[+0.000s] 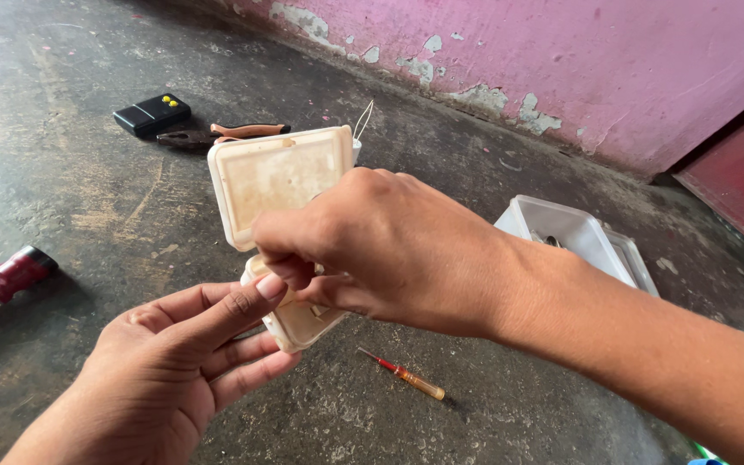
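Note:
A yellowed white plastic case [277,176] with a hinged lid is held in front of me above the floor. Its lid stands up, inner face toward me, and its lower half [299,325] pokes out under my hands. My left hand [174,362] cups the lower half from below, thumb pressed on its near edge. My right hand [381,250] reaches across from the right with fingers curled over the lower half, hiding its inside. A thin white wire [363,116] sticks up behind the lid.
On the dark concrete floor lie a small orange-handled screwdriver [406,376], a black box with yellow buttons [151,114], pliers with brown handles [221,133], a red torch [2,284] at the left edge and an open white plastic container [574,232]. A pink wall [604,60] runs behind.

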